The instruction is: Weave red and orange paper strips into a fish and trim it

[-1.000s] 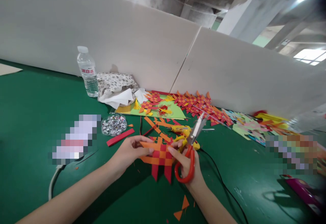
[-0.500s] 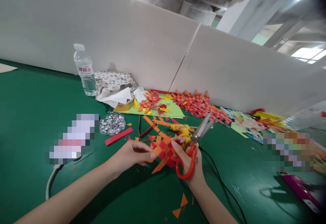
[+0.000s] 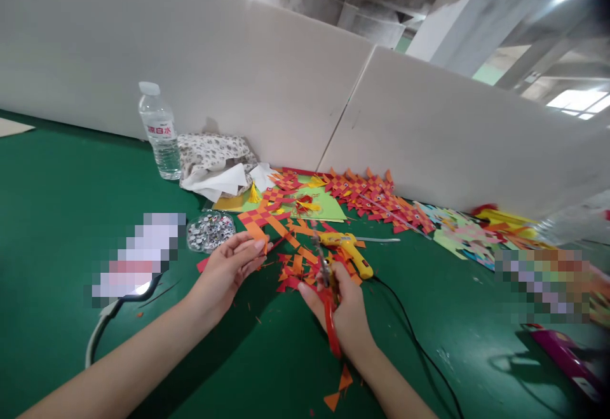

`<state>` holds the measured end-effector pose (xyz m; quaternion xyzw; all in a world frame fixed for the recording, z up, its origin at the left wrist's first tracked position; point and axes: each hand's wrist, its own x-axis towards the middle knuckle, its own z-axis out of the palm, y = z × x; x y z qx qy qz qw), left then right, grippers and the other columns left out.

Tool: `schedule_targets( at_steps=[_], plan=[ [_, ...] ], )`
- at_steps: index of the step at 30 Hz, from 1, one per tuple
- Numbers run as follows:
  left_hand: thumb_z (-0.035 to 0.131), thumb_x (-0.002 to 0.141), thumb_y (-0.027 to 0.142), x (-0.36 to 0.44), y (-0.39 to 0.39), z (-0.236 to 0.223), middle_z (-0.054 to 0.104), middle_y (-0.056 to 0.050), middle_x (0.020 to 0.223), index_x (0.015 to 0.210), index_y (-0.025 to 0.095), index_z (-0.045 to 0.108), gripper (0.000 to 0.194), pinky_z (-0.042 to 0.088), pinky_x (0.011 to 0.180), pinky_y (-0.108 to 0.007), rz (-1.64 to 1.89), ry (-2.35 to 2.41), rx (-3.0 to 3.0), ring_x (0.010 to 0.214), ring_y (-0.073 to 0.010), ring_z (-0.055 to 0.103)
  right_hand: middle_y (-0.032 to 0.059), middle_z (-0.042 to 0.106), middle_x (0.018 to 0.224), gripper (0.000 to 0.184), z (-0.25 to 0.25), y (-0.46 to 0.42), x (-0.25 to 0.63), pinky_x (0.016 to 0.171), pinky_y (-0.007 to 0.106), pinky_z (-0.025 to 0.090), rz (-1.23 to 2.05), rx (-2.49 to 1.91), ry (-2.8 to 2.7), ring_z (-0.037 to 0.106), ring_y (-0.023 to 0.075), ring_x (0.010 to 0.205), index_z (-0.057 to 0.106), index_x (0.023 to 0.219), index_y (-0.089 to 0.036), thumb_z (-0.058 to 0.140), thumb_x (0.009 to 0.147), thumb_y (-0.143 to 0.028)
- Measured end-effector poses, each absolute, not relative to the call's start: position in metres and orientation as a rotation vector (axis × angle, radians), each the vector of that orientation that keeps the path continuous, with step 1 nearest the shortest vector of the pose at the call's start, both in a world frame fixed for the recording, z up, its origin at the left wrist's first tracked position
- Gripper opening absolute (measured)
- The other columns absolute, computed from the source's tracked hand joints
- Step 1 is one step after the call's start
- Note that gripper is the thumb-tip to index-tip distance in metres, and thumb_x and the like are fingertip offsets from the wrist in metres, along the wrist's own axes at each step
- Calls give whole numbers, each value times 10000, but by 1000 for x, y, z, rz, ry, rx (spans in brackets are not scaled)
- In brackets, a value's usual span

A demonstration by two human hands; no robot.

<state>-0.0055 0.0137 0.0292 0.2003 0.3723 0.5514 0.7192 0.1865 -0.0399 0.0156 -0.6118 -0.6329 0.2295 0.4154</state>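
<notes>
My left hand (image 3: 227, 274) pinches a woven orange-and-red paper piece (image 3: 251, 220), held up above the table left of the middle. Long orange strips stick out from its checkered part. In my right hand (image 3: 351, 309) is a pair of scissors with red handles (image 3: 330, 325), the blades pointing away from me and seen nearly edge-on. Between and beyond my hands lies a heap of orange and red paper scraps (image 3: 296, 271). A yellow glue gun (image 3: 355, 256) rests just behind the right hand, its black cord running toward the right front.
Finished woven paper fish (image 3: 362, 191) pile up against the white partition (image 3: 267, 75). To the left stand a water bottle (image 3: 162, 136) and a patterned cloth bundle (image 3: 214, 155), with a bag of googly eyes (image 3: 210, 231) before them. A purple tool (image 3: 565, 358) lies at right.
My left hand has carried the woven paper piece left and away from my right hand, which no longer touches it. The scissors have turned and come lower, uncovering the glue gun.
</notes>
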Motion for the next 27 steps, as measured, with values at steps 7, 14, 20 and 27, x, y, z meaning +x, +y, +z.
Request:
schedule_targets(
  at_steps=[7, 14, 20, 27],
  plan=[
    [796, 612, 153, -4, 10, 30, 699, 19, 748, 761, 169, 623, 228, 556, 658, -175, 1316, 768, 492, 730, -99, 661, -45, 473, 613, 341, 21, -39, 182, 483, 224, 317, 415, -1789, -1912, 440, 128, 522, 438, 756, -225, 656, 689, -478],
    [821, 569, 169, -2, 10, 32, 662, 49, 694, 713, 176, 638, 234, 531, 613, -153, 1368, 741, 476, 658, -68, 620, -46, 459, 606, 381, 20, -40, 183, 479, 216, 320, 455, -1801, -1897, 432, 124, 519, 393, 722, -228, 616, 712, -537],
    [815, 583, 196, 0, 6, 29, 653, 40, 679, 747, 175, 635, 245, 505, 613, -143, 1323, 801, 591, 672, -73, 603, -70, 407, 562, 346, 20, -41, 183, 468, 209, 296, 547, -1752, -1900, 393, 109, 488, 395, 736, -227, 630, 716, -481],
    [779, 641, 230, 2, -1, 29, 639, 51, 718, 760, 194, 633, 192, 486, 640, -152, 1189, 814, 793, 685, -67, 588, -72, 393, 564, 324, 17, -39, 185, 455, 211, 283, 583, -1709, -1838, 367, 100, 472, 383, 730, -224, 619, 732, -446]
  ],
)
